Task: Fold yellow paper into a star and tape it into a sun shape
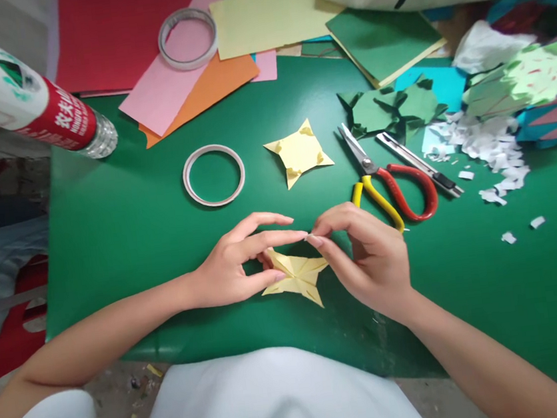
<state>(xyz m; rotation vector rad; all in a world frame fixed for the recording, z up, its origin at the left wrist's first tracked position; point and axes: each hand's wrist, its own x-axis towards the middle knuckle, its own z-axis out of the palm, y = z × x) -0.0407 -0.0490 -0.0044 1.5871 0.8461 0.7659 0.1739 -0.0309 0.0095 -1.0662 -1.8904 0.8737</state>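
Note:
My left hand [237,261] holds a folded yellow paper star [299,275] by its left side, the thumb on top and some fingers curled behind. Its index finger stretches out to the right, and the tip meets my right hand [364,253]. Thumb and index finger of that hand are pinched together over a tiny pale bit, too small to name. Beyond the hands lies a second yellow paper star [301,153] with curled bits on it. To its left is a roll of tape [211,147] lying flat.
Scissors [394,186] and a box cutter [419,165] lie right of the stars, near white paper scraps [492,138] and green folded paper shapes [390,107]. Coloured sheets [276,14] and another tape roll [190,65] lie at the back. A water bottle [28,90] is at left.

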